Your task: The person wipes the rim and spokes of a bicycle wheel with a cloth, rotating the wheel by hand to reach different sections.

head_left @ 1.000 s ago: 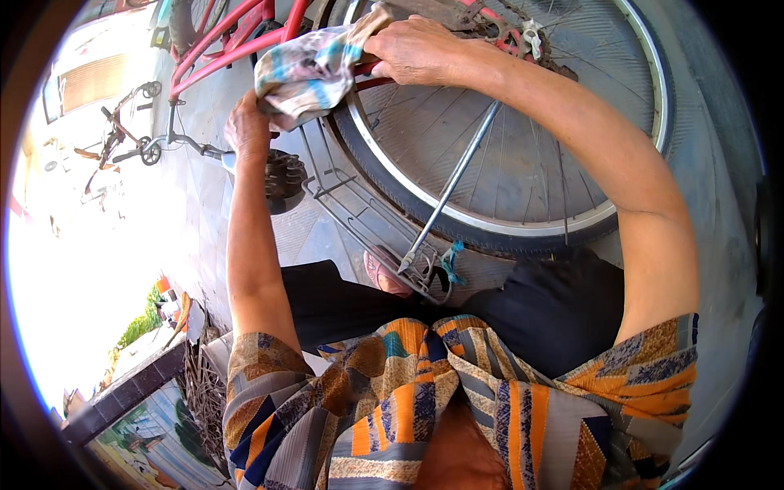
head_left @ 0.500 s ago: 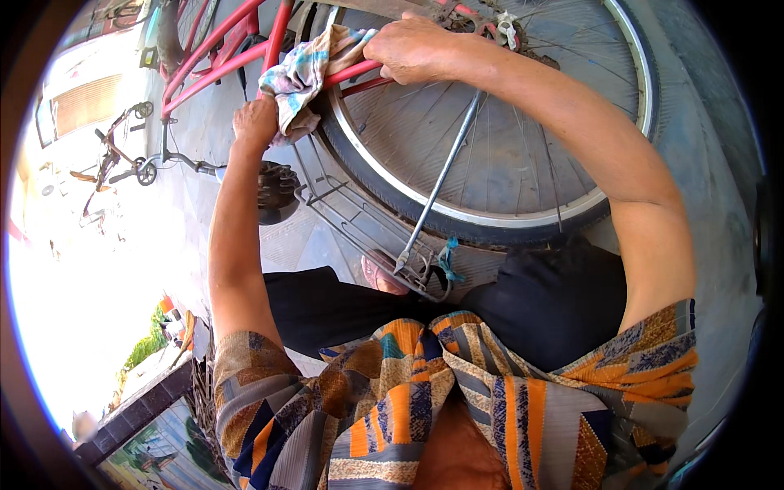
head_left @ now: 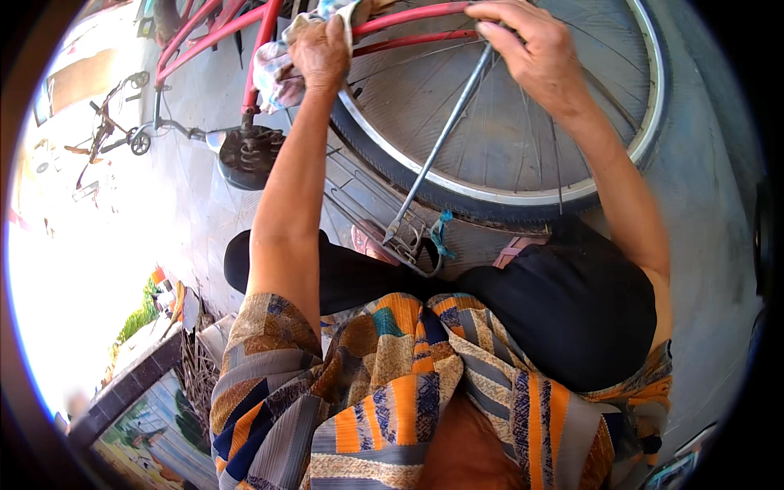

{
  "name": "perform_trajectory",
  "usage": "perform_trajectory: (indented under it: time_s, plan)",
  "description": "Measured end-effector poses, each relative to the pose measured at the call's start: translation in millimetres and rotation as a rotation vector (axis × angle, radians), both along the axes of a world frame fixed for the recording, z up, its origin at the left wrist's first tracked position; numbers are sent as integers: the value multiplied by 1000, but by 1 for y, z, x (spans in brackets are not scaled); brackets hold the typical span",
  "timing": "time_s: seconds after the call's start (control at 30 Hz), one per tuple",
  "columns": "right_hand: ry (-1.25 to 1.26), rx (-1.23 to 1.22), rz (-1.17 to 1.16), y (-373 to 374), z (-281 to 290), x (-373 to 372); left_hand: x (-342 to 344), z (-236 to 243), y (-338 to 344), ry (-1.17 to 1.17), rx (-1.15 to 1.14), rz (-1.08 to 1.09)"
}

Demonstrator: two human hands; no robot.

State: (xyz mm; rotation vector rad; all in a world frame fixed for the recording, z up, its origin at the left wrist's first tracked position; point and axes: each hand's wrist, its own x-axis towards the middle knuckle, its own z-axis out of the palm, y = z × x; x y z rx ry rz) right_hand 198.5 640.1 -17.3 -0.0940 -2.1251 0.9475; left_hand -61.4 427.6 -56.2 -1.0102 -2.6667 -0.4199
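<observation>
My left hand (head_left: 320, 54) grips a pale patterned cloth (head_left: 276, 72) wrapped against the red bicycle frame (head_left: 408, 18). My right hand (head_left: 535, 59) is farther right, thumb and fingertips curled on the upper red tube near its right end. Beneath both tubes is the bicycle's wheel (head_left: 490, 184), with a silver rim and black tyre. A silver strut (head_left: 441, 139) runs down to the metal rear rack (head_left: 351, 192), which has a blue tie (head_left: 441, 233) knotted on it. A black saddle (head_left: 249, 159) sits left of the rack.
My bent legs in black trousers (head_left: 555, 302) and pink sandals (head_left: 367, 241) are below the bicycle. A small wheeled frame (head_left: 114, 131) stands in the bright area at left. A low tiled wall (head_left: 135, 376), with dry sticks beside it, is at lower left.
My left hand moved right and up with the cloth, closer along the frame. My right hand shifted right and turned, now on the tube's right part, away from the cloth.
</observation>
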Motion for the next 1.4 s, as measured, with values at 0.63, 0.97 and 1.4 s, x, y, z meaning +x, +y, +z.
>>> perform_trajectory:
  time_s: [0.63,0.97,1.4]
  plan:
    - [-6,-277,-250,-50,-54,64,-31,8,-23,24,-45,-176]
    - [90,-385,-285,-42,-61,64,48,12,31,-126,33,-386]
    - [59,-574,-334,-49,-65,70,-25,32,-45,-547,116,-268]
